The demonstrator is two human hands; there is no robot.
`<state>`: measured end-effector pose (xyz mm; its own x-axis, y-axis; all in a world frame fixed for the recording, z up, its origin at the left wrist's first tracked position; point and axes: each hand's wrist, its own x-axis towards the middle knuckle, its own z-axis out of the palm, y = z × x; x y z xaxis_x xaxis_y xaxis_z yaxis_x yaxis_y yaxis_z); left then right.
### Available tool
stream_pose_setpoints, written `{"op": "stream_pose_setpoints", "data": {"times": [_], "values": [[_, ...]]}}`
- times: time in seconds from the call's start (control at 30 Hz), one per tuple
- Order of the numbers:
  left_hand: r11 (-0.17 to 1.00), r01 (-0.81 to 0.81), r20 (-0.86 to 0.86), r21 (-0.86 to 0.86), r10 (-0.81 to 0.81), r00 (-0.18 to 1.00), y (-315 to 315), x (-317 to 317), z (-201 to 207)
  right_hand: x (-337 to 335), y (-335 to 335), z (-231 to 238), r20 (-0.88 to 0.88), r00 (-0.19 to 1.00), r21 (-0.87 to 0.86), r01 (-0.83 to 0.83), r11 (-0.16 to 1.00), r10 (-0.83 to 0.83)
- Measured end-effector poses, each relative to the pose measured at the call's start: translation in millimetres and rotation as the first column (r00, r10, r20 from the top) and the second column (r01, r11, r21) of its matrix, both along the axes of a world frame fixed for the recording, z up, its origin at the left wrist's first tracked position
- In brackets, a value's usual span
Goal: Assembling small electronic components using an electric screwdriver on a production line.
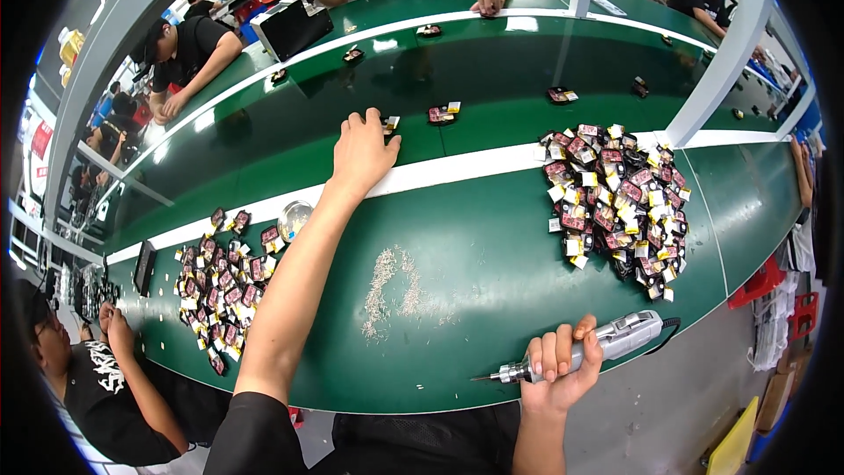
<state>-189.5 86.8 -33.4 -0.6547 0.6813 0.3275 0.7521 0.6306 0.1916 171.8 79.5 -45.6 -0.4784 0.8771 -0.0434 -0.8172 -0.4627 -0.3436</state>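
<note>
My left arm stretches over the white rail onto the belt, where my left hand (363, 151) has its thumb and fingers about a small black device (390, 124) with a white and yellow tab, partly hidden by the hand. Near the table's front edge, my right hand (561, 362) is wrapped round a grey electric screwdriver (624, 334), its thin bit pointing left. Between my arms lies a loose scatter of small screws (385, 286) on the green tabletop. A big heap of similar devices (615, 202) sits to the right, and another heap (220, 286) lies left of my forearm.
Beyond the white rail (457, 171), a dark green conveyor belt (492, 62) carries several spaced devices. A round clear dish (294, 218) stands by my left forearm. Grey frame posts (721, 53) rise at right and left. Co-workers sit across the belt and at my left.
</note>
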Motion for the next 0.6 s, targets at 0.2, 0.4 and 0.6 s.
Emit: {"op": "stream_pose_setpoints", "data": {"times": [0.2,0.4,0.6], "values": [[0.979,0.203,-0.102,-0.014,-0.204,0.974,-10.2,-24.4,2.7,4.2,-3.6,1.7,-0.014,0.999,-0.012,-0.036,0.999,0.036],[0.825,0.549,-0.003,0.132,-0.553,0.833,-31.3,56.2,14.1,19.1,-6.7,0.6,0.019,1.000,-0.028,0.002,1.000,-0.002],[0.509,0.850,0.124,0.138,-0.860,0.495,-87.2,220.0,18.2,52.3,-23.3,1.8,0.012,0.998,0.020,-0.056,0.998,0.055]]}}
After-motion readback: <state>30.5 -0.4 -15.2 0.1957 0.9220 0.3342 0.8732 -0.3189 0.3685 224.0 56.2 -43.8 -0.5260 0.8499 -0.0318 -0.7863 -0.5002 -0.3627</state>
